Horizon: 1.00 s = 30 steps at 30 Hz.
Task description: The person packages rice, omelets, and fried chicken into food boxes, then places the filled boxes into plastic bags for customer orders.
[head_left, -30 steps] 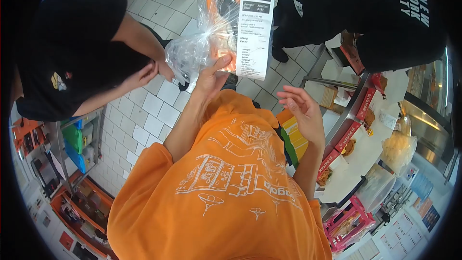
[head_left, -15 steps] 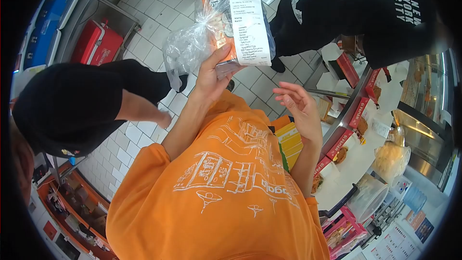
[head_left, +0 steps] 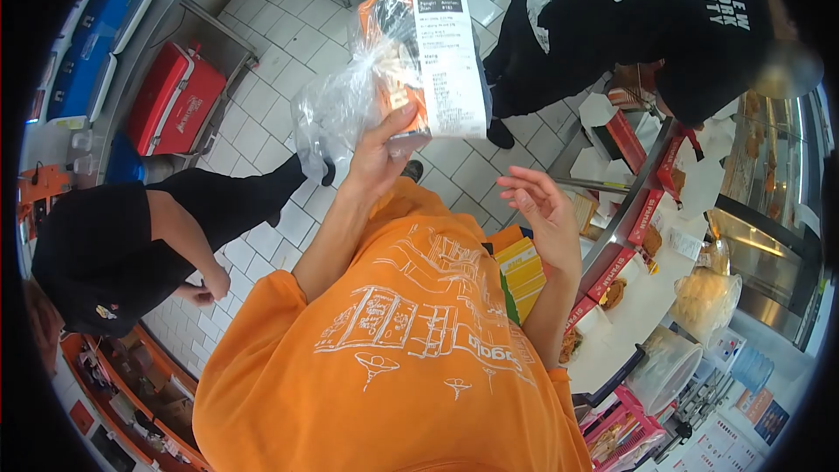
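My left hand [head_left: 384,148] grips a food box in a clear plastic bag [head_left: 390,61], thumb on its front and the other fingers hidden beneath. The box is orange and black, and the bag's knotted, crumpled end hangs off to the left. A long white receipt [head_left: 448,52] runs down the right side of the package. To the right, my right hand [head_left: 544,207] is raised in the air with its fingers apart and slightly curled, holding nothing. Below that hand are some yellow packs [head_left: 519,273], partly hidden by my forearm.
On the right, a counter [head_left: 625,332] carries several red-edged food boxes [head_left: 645,214] and a clear tub [head_left: 666,369]. A person in black [head_left: 647,17] leans over its far end. Another person in black [head_left: 105,245] stands at left, near a red cooler box [head_left: 177,100].
The package in my left hand has tilted slightly and shifted a little left and down. The person at left has moved down in view, bringing both hands together. My right hand stays nearly still.
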### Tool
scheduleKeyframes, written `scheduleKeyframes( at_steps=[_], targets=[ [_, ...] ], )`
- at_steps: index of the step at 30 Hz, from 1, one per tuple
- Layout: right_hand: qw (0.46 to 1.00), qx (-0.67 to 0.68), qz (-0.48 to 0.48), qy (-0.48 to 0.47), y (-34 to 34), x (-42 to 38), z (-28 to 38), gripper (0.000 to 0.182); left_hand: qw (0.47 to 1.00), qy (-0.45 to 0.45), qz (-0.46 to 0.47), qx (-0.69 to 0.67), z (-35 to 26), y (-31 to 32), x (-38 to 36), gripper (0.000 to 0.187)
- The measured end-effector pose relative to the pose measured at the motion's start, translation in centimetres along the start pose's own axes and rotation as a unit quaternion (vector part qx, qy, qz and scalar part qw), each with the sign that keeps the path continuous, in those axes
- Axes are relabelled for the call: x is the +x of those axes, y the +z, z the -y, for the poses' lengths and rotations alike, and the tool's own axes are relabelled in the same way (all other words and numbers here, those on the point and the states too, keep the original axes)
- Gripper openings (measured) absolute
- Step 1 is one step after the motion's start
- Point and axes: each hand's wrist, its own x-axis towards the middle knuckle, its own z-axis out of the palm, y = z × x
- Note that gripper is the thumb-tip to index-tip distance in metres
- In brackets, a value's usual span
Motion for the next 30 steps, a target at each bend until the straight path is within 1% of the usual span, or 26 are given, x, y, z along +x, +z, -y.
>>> scheduleKeyframes(
  at_steps=[2, 5, 8, 14, 17, 20, 22, 26, 30],
  targets=[
    [1.000, -0.007, 0.003, 0.002, 0.1, 0.0, 0.1, 0.035, 1.000, 0.016, 0.005, -0.001, 0.7, -1.4, -0.1, 0.060],
    [1.000, -0.012, 0.008, 0.006, 0.3, 0.0, -0.2, 0.035, 0.998, 0.027, 0.048, -0.011, 0.9, -3.0, -0.3, 0.062],
    [1.000, -0.007, 0.012, 0.009, 0.4, 0.2, -0.3, 0.036, 0.992, 0.082, 0.088, -0.045, -0.1, -2.6, -0.5, 0.066],
    [0.999, -0.009, 0.036, -0.009, 0.0, 0.6, -0.6, 0.037, 0.981, 0.083, 0.094, -0.146, 0.0, -4.4, -0.8, 0.064],
    [0.999, -0.020, 0.040, -0.008, -0.1, 0.9, -0.9, 0.038, 0.980, 0.087, 0.070, -0.166, -0.1, -6.1, -1.3, 0.059],
    [0.999, -0.025, 0.047, -0.006, 0.0, 1.3, -1.0, 0.040, 0.976, 0.129, 0.022, -0.176, 0.5, -8.8, -1.5, 0.064],
    [0.998, -0.023, 0.052, 0.002, 0.4, 1.3, -0.9, 0.041, 0.974, 0.135, 0.005, -0.180, 0.1, -9.7, -2.0, 0.060],
    [0.997, -0.019, 0.069, 0.007, 0.8, 2.0, -1.0, 0.044, 0.969, 0.130, -0.053, -0.204, -0.2, -9.5, -3.2, 0.047],
    [0.997, -0.024, 0.074, 0.010, 0.6, 1.8, -0.8, 0.044, 0.963, 0.136, -0.052, -0.227, 0.2, -8.9, -4.1, 0.049]
  ],
)
